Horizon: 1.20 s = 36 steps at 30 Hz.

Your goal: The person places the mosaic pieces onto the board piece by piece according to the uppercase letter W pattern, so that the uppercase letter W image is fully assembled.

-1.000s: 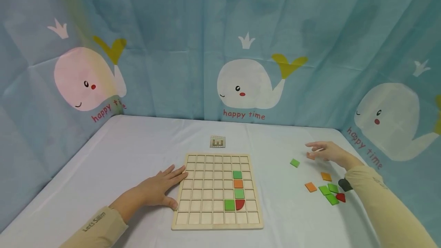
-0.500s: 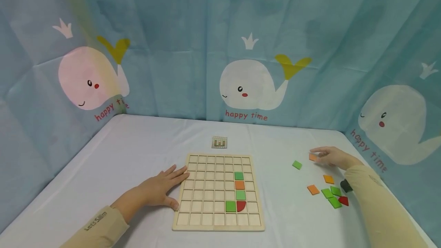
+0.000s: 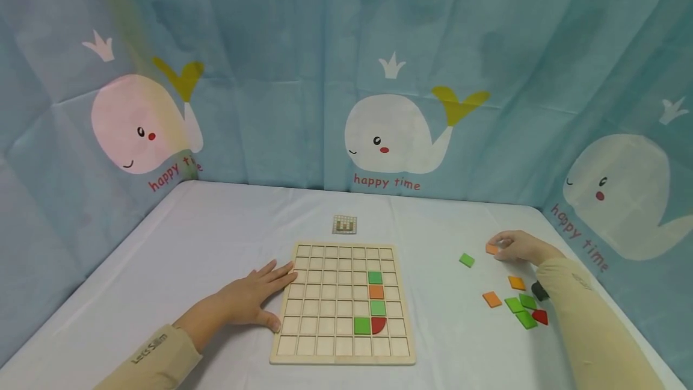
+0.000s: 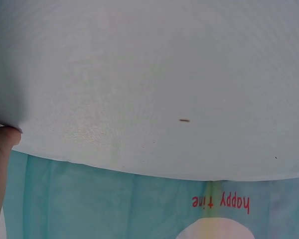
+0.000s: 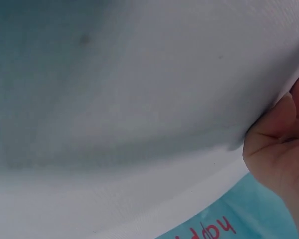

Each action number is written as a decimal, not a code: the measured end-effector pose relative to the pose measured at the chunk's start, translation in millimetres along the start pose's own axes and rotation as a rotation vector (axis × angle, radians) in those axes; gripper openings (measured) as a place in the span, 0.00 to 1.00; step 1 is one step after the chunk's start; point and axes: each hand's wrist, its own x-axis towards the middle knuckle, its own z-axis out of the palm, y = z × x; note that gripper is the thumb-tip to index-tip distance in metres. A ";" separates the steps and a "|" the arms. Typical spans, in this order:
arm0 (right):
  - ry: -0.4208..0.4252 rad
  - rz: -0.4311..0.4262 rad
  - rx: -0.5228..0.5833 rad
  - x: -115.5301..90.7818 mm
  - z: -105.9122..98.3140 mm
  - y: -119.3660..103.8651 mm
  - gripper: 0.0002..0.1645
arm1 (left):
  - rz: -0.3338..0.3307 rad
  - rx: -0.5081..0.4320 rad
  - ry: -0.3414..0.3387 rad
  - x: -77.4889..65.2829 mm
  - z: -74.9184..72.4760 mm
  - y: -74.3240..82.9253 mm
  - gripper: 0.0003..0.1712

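A wooden grid board (image 3: pixel 331 359) lies on the white table in the head view, with green, orange and red tiles set in its right columns. My left hand (image 3: pixel 246 298) rests with spread fingers along the board's left edge. Over at the right, my right hand (image 3: pixel 522 247) pinches an orange square tile (image 3: pixel 491 249) at the table surface, thumb and fingertips curled at it. A green tile (image 3: pixel 467 260) lies just left of that hand. In the wrist views only parts of the left hand (image 4: pixel 1 147) and right hand (image 5: pixel 281 139) show; the pinched tile is hidden there.
Nearer me, below the right hand, lie orange tiles (image 3: pixel 492 300), several green tiles (image 3: pixel 526 319), a red piece (image 3: pixel 540 316) and a dark piece (image 3: pixel 539 291) partly behind the sleeve. A small patterned card (image 3: pixel 344 225) sits beyond the board. A blue whale-print curtain (image 3: pixel 260 107) encloses the table.
My right hand has lowered slightly and its fingers have closed in on the orange tile, which was hidden a second ago. The left hand stays on the board's edge.
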 end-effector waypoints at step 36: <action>0.156 -0.170 0.056 -50.0 17.5 -27.0 0.23 | 0.007 0.012 -0.008 1.8 2.5 -5.4 0.60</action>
